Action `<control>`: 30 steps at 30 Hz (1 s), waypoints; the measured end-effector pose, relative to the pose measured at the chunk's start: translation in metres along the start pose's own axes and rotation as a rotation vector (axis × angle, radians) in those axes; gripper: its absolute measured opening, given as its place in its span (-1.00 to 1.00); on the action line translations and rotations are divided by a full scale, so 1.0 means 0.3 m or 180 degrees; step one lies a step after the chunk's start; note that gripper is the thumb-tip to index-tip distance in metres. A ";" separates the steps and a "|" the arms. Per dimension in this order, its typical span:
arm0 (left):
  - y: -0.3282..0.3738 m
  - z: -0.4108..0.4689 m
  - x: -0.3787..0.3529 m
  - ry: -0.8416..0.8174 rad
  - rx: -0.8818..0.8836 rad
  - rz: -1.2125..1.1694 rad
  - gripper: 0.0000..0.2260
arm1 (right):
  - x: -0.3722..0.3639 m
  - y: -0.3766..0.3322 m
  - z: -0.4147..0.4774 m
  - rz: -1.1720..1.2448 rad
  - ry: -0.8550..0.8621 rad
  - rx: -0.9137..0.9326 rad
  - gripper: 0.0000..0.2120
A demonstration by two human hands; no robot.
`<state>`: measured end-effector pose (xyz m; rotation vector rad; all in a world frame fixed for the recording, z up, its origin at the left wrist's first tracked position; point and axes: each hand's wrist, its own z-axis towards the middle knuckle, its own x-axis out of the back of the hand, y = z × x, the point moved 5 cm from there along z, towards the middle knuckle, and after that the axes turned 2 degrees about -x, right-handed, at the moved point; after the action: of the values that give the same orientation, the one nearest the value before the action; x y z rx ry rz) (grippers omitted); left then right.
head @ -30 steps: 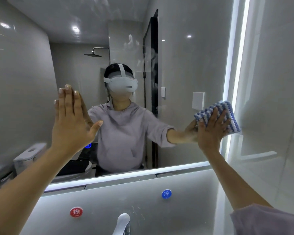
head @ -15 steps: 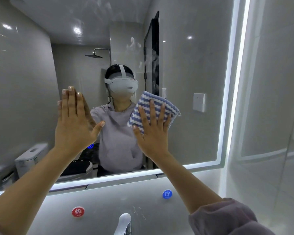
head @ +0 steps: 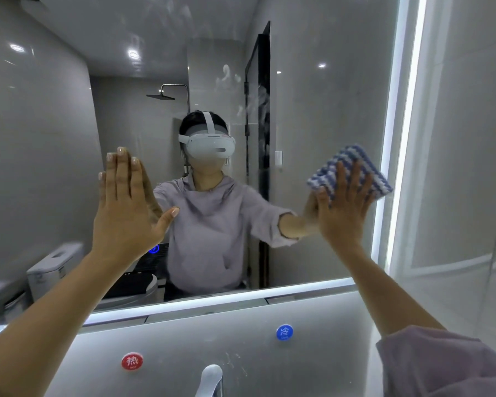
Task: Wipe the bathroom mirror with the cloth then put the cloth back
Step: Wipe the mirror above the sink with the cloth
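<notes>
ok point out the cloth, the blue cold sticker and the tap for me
cloth [head: 324, 173], head view, on its striped left part
blue cold sticker [head: 284, 332], head view, on its middle
tap [head: 212, 378], head view, on the upper curve of its spout

Cloth [head: 351, 154], right of centre: blue and white wavy stripes. Mirror [head: 327, 110]: edged by a bright white light strip [head: 212, 301], faintly bluish. Wall [head: 455, 138], right side: glossy pale grey. Red sticker [head: 132, 361], lower left: white character. Blue sticker [head: 284, 332], lower centre: white character. Tap [head: 211, 378], bottom edge: silver chrome. Sleeve [head: 441, 365], lower right: plain dusty lilac. In the reflection: white headset [head: 209, 144], black shower head [head: 160, 96], black door frame [head: 257, 124], white toilet [head: 55, 265].
</notes>
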<state>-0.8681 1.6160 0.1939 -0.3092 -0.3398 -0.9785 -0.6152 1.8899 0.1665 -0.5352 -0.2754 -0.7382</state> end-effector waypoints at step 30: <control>-0.008 -0.005 -0.003 -0.0118 0.0025 -0.0029 -0.08 | -0.030 -0.587 -0.150 0.0011 0.0292 0.1289 -0.46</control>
<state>-0.8702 1.6148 0.1925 -0.3191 -0.3789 -0.9810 -0.7424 1.7619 0.1894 -0.1178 -0.3284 -0.6788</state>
